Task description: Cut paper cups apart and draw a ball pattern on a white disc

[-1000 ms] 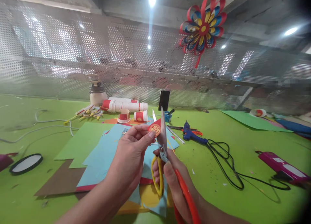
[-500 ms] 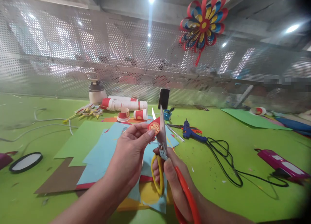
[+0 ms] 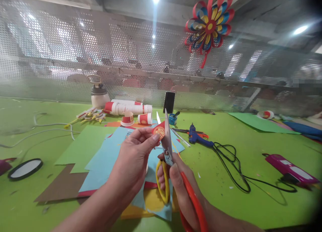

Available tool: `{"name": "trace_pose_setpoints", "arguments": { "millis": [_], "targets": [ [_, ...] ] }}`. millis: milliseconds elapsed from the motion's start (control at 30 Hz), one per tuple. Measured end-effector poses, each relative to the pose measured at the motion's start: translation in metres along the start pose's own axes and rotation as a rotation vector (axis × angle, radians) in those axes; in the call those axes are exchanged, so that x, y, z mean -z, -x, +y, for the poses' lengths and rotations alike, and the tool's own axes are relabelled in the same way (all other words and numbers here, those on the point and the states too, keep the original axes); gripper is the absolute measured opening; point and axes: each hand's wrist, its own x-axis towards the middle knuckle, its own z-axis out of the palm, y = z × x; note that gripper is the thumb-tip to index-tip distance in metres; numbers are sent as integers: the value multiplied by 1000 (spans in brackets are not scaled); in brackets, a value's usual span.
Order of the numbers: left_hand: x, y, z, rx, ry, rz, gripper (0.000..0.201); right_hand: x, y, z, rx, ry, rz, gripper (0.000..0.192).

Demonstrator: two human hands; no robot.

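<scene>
Over a green counter (image 3: 226, 178) strewn with coloured paper, the left hand (image 3: 133, 161) pinches a red paper disc (image 3: 159, 131) up between open blades; the right hand (image 3: 177, 185) grips the scissors (image 3: 168, 158), steadying the cut.

Scissors (image 3: 167, 165) — yellow and red handles; paper piece (image 3: 159, 131) — red, gold emblem.

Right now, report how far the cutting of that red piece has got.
Done: the red printed piece is already small, off any cup. In hand: left hand pinches it between the open scissors blades; right hand works the handles. Left: this cut; whole paper cups lie beyond.
</scene>
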Motion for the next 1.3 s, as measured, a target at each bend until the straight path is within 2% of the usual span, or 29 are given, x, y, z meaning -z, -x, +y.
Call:
{"name": "trace_pose_setpoints", "arguments": {
  "millis": [1300],
  "targets": [
    [-2, -3, 5, 15, 8, 11, 25, -1, 2, -4, -44, -14, -14, 53]
  ]
}}
